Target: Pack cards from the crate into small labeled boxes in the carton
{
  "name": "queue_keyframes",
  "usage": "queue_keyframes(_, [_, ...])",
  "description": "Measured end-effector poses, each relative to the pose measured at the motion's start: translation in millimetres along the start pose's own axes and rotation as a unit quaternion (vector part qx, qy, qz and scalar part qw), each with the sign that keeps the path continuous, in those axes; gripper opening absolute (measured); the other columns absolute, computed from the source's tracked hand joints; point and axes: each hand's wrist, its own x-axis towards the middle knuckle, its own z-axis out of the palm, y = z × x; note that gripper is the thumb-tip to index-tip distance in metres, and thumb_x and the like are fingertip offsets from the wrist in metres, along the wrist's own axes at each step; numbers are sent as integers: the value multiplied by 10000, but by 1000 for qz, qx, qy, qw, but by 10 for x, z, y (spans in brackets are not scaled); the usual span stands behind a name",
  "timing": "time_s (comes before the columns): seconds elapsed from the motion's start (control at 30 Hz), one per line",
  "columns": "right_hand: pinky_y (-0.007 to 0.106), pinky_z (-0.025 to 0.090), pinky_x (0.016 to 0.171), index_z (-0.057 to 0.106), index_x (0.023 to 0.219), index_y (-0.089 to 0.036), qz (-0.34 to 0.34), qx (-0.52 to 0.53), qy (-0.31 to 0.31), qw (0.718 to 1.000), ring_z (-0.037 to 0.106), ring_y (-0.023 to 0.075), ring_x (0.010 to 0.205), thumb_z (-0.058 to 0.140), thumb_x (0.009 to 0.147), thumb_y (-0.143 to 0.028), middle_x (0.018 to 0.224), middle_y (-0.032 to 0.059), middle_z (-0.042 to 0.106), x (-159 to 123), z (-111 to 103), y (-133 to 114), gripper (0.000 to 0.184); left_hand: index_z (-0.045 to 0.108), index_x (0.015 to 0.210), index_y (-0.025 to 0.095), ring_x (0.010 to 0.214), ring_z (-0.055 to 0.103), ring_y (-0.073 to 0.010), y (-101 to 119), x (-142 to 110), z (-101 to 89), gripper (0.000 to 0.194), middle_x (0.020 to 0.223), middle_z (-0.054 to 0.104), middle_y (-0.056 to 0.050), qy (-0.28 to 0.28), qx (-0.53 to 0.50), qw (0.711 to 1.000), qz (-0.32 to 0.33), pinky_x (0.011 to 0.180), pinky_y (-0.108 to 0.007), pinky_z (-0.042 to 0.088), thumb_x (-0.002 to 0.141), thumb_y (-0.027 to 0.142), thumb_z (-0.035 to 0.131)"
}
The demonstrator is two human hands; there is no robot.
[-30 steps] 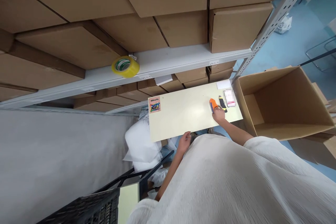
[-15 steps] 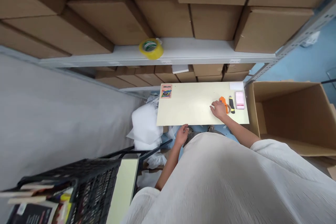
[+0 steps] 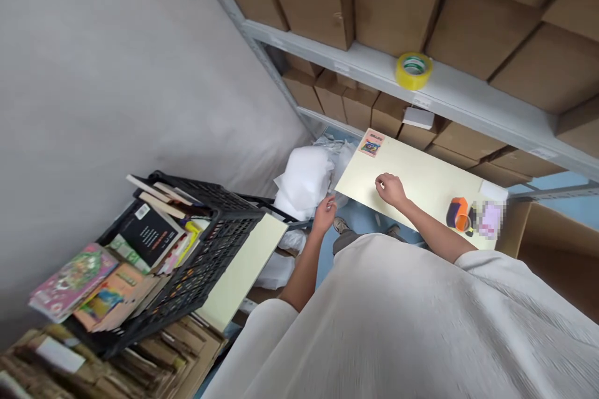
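Note:
My right hand (image 3: 391, 190) hovers over the cream tabletop (image 3: 416, 168), fingers loosely curled with a gap at the thumb and nothing visible in them. Off the table's left front edge hangs my left hand (image 3: 324, 215), empty, its fingers loosely bent and apart. A small pink-orange book (image 3: 371, 143) with a colourful cover lies at the table's far left corner. To the right of my right hand, an orange tape dispenser (image 3: 457, 212) sits beside a black and yellow utility knife (image 3: 472, 219) and a blurred-out phone (image 3: 490, 219).
At left, a black plastic crate (image 3: 229, 249) holds several books (image 3: 150, 234). White foam sheets (image 3: 304, 181) are piled between wall and table. Cartons (image 3: 397, 6) fill the shelf, where a yellow tape roll (image 3: 413, 71) rests. An open cardboard box (image 3: 556, 249) stands at right.
My view has swung left, bringing the crate of books further into sight. My right hand has moved left, away from the orange tape dispenser. My left hand still hangs by the table edge.

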Motion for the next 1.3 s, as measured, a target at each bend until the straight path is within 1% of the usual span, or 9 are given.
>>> queue_keyframes(0.17, [379,462,927,760,1094,-204,-35,-10,-48,998,675,281,1052,544,1054,-211,1121,110,766,490,406,-672,220,746,1292,211,1214,748,-254,-247,242,-552,353,1410,751,-135,7,-3,1000,-23,1037,-392,614,957,199,637])
queue_keyframes(0.3, [371,494,960,778,1131,-200,-71,-15,-102,992,674,274,1055,574,1030,-198,1168,118,758,900,797,-1096,228,748,1303,216,1237,738,-272,-490,459,-896,377,1410,725,-141,17,8,999,-38,1087,-430,597,941,206,644])
queue_keyframes(0.4, [361,513,993,785,1176,-193,-86,-5,-140,986,677,260,1041,581,1021,-188,1210,121,751,1208,1093,-1304,257,743,1327,221,1266,726,-286,-672,585,-1086,403,1388,722,-143,28,12,998,-46,1123,-457,584,933,216,655])
queue_keyframes(0.53, [351,523,1053,791,1204,-178,-81,1,-188,979,693,243,1047,579,1011,-172,1226,119,752,1623,1454,-1432,287,729,1354,217,1256,733,-289,-871,695,-1229,414,1423,704,-149,42,5,997,-65,1151,-473,573,947,220,652])
queue_keyframes(0.7, [336,550,1073,816,1173,-184,-47,5,-240,970,733,223,1039,609,980,-154,1259,112,774,2177,1858,-1434,284,720,1356,224,1269,725,-288,-1031,807,-1238,403,1439,695,-141,62,-14,994,-89,1168,-474,563,959,219,650])
queue_keyframes(0.87, [356,600,1034,836,1126,-231,30,2,-275,961,775,230,1065,672,933,-165,1194,67,829,2797,2374,-1266,262,726,1322,244,1251,724,-276,-1262,1078,-1113,367,1401,713,-120,98,-35,988,-117,1142,-462,573,965,226,646])
queue_keyframes(1.07, [335,596,1022,825,1169,-212,14,-61,-338,939,771,241,1150,687,919,-183,1254,100,820,3433,3318,-804,287,735,1306,249,1268,706,-281,-1817,1675,-854,354,1394,712,-115,117,-53,985,-119,1157,-491,564,966,218,642])
queue_keyframes(1.2, [345,600,978,820,1191,-196,4,-77,-360,930,750,267,1136,711,875,-203,1255,130,793,3671,3967,-571,334,729,1321,247,1300,688,-272,-2153,1969,-685,364,1418,699,-114,120,-45,985,-112,1162,-476,560,975,190,629])
queue_keyframes(1.3, [401,588,1001,826,1222,-201,-11,-107,-377,920,703,317,1200,757,862,-255,1377,173,717,3769,4338,-494,370,720,1347,242,1318,682,-269,-2349,2063,-594,372,1433,690,-118,117,-38,987,-102,1167,-468,556,993,188,623])
